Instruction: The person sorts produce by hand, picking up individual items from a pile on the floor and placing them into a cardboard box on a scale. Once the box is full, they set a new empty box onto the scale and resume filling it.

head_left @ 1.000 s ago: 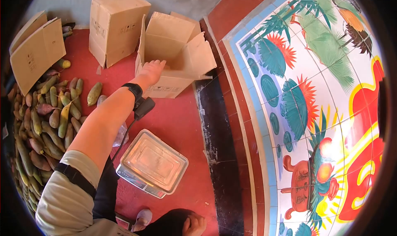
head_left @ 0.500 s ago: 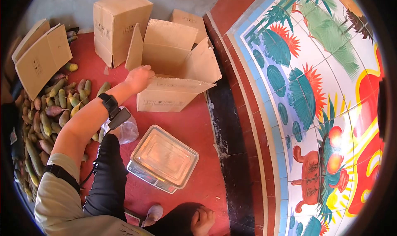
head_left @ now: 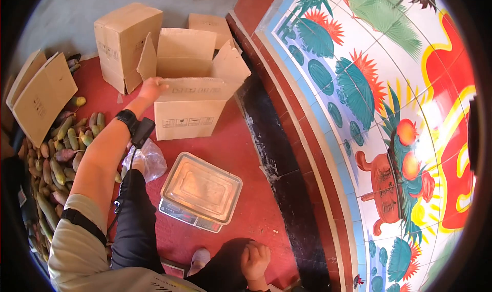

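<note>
Gripping with the left hand (head_left: 151, 90), fingers closed over the flap edge, the near left corner of the open cardboard box (head_left: 189, 119), upright on the floor (head_left: 241, 153) beyond the scale (head_left: 201, 188), right hand (head_left: 254, 257) curled empty on the knee (head_left: 225, 265), much farther.

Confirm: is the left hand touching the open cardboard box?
Touching. The head view shows the left hand on the front flap of the open box, at its left corner, fingers curled over the flap edge, with no gap visible.
</note>
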Motion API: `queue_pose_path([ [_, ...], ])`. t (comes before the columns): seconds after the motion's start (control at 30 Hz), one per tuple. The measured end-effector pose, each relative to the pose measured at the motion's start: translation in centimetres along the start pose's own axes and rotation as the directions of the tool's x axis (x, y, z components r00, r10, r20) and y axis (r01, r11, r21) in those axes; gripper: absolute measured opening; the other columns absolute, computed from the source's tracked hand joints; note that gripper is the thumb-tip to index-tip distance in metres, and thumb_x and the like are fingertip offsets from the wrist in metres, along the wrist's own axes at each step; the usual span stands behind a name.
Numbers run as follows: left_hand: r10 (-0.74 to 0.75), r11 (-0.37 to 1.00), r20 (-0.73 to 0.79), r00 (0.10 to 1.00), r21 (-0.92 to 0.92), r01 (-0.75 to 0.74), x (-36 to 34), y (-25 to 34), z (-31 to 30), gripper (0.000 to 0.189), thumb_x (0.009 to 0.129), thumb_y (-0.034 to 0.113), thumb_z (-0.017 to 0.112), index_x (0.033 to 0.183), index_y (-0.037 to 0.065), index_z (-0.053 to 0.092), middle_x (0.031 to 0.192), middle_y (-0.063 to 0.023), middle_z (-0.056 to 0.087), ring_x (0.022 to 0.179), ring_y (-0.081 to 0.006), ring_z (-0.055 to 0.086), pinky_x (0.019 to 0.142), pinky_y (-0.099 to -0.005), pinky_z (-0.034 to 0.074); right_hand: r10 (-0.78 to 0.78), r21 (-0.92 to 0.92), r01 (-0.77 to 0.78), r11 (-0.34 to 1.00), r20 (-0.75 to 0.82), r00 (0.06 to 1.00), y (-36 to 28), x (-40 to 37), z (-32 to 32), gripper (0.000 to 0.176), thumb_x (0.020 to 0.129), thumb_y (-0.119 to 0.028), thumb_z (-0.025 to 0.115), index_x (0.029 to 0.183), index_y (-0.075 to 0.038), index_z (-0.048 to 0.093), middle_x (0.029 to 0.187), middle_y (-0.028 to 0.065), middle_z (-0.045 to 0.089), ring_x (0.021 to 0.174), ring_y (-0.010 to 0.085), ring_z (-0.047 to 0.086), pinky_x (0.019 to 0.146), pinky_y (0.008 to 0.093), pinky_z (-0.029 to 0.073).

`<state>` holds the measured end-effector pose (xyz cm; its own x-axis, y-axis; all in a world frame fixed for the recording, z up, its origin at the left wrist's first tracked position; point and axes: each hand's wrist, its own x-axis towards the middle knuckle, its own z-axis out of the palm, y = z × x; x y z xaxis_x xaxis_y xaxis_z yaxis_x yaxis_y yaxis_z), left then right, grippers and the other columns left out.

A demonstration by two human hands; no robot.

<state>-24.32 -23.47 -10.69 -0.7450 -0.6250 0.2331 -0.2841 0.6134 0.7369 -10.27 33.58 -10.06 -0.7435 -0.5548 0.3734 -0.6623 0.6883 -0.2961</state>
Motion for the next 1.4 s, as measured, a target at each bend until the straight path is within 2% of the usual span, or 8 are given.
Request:
queue_pose_path([
  [0.1,-0.057,0.998,-0.067,0.996,0.014,0.058,0.8,1.8,-2.8,0.033,0.076,0.024,0.064,0.099,-0.001,0.064,0.089,-0.0246,0.063,0.086,-0.0336,0.063,0.076,-0.0377,0.048,0.033,-0.01,-0.033,0.999,0.026,0.999,0.2,-0.6,0.2,0.015,0.073,-0.01,0.062,0.087,-0.005,0.06,0.094,0.011,0.062,0.085,0.0299,0.057,0.075,0.0426,0.043],
  [0.3,0.045,0.995,-0.349,0.936,-0.07,-0.074,3.1,1.9,-6.5,0.036,0.08,0.019,0.065,0.107,-0.004,0.06,0.087,-0.0169,0.067,0.075,-0.0211,0.063,0.072,-0.0315,0.048,0.055,0.007,-0.055,0.998,0.028,0.998,0.1,-0.3,0.2,0.014,0.074,-0.011,0.062,0.087,-0.005,0.06,0.093,0.011,0.062,0.084,0.0298,0.058,0.076,0.0427,0.044],
  [0.47,0.034,0.997,-0.303,0.953,-0.061,-0.055,3.9,3.3,-8.8,0.031,0.082,0.019,0.063,0.106,-0.001,0.062,0.082,-0.0135,0.066,0.073,-0.0158,0.061,0.069,-0.0297,0.047,0.059,0.005,-0.059,0.998,0.016,0.998,0.1,-0.5,0.4,0.014,0.075,-0.012,0.062,0.087,-0.005,0.06,0.095,0.0106,0.063,0.087,0.029,0.058,0.076,0.0425,0.043],
  [0.53,0.075,0.997,-0.26,0.963,0.021,-0.072,4.6,4.7,-9.5,0.033,0.081,0.021,0.063,0.104,-0.003,0.061,0.092,-0.0225,0.064,0.085,-0.0334,0.063,0.077,-0.0364,0.048,0.056,-0.006,-0.056,0.998,0.008,0.998,-0.1,-0.5,0.5,0.014,0.075,-0.012,0.062,0.087,-0.005,0.06,0.096,0.0103,0.062,0.088,0.0286,0.058,0.077,0.0422,0.043],
  [0.77,0.239,0.963,-0.28,0.93,0.19,-0.191,2.4,13.5,-11.3,0.038,0.082,0.022,0.062,0.108,-0.005,0.058,0.095,-0.0238,0.063,0.088,-0.0325,0.061,0.08,-0.0356,0.047,0.012,-0.008,-0.013,1.0,-0.08,0.997,-0.9,-0.1,-0.1,0.009,0.072,-0.005,0.061,0.082,-0.004,0.06,0.089,0.0093,0.061,0.077,0.0274,0.056,0.068,0.0376,0.043],
  [1.07,0.201,0.948,-0.151,0.968,-0.218,-0.231,-2.9,18.2,-10.2,0.039,0.083,0.022,0.063,0.108,-0.008,0.057,0.08,-0.0146,0.063,0.073,-0.0175,0.056,0.072,-0.0295,0.046,0.015,-0.005,-0.016,1.0,-0.096,0.995,-0.5,-0.9,0.1,0.01,0.075,-0.007,0.061,0.084,-0.003,0.06,0.093,0.0101,0.06,0.083,0.0282,0.055,0.072,0.0393,0.043],
  [1.17,0.298,0.884,-0.144,0.944,-0.332,-0.33,-5.2,17.7,-8.4,0.025,0.082,0.017,0.063,0.097,-0.004,0.063,0.071,-0.0084,0.06,0.064,-0.0113,0.047,0.063,-0.0274,0.044,0.036,0.0,-0.036,0.999,-0.094,0.995,-0.5,-1.2,-0.1,0.011,0.075,-0.008,0.062,0.085,-0.003,0.06,0.095,0.0107,0.06,0.085,0.0289,0.056,0.074,0.0407,0.044],
  [1.4,0.406,0.846,-0.217,0.888,-0.279,-0.455,-14.8,17.8,-5.1,0.017,0.079,0.003,0.061,0.095,-0.002,0.064,0.087,-0.0151,0.064,0.081,-0.023,0.062,0.074,-0.0298,0.048,0.012,-0.026,-0.016,1.0,-0.149,0.989,-0.6,-1.7,-0.4,0.011,0.075,-0.008,0.062,0.084,-0.003,0.06,0.095,0.0108,0.06,0.084,0.0288,0.056,0.074,0.0402,0.044],
])
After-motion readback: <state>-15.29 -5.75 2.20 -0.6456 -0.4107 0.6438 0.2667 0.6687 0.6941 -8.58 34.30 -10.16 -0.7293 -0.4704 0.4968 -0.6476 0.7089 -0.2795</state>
